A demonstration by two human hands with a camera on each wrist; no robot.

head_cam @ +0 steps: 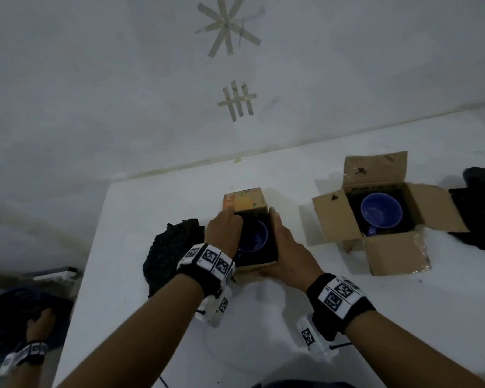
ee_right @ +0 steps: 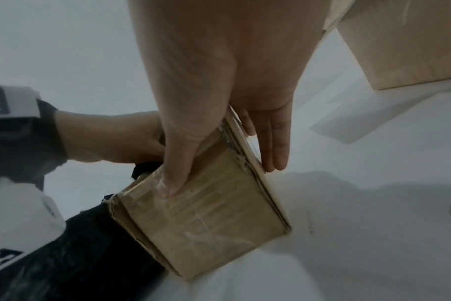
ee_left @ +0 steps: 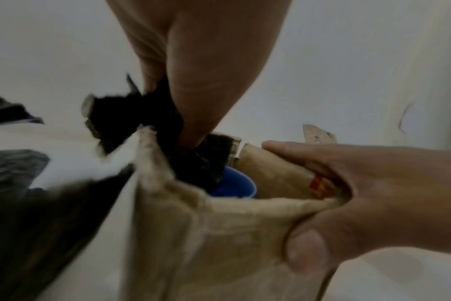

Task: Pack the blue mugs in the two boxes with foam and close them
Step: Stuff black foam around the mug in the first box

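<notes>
A small cardboard box (head_cam: 247,199) stands mid-table with a blue mug (head_cam: 254,238) inside it. My left hand (head_cam: 224,228) reaches into the box's left side. In the left wrist view its fingers (ee_left: 193,85) pinch black foam (ee_left: 198,163) and press it down beside the mug (ee_left: 236,185). My right hand (head_cam: 287,247) grips the box (ee_right: 206,224), thumb on the near wall and fingers (ee_right: 273,142) along the right side. A second box (head_cam: 337,219), flaps open, sits to the right and holds another blue mug (head_cam: 381,210) in dark foam.
A heap of black foam (head_cam: 171,247) lies left of the held box, and more dark foam (head_cam: 476,217) lies at the table's right edge. Another person's hand (head_cam: 39,323) rests on dark cloth below the white table's left edge (head_cam: 95,247). A taped wall rises behind.
</notes>
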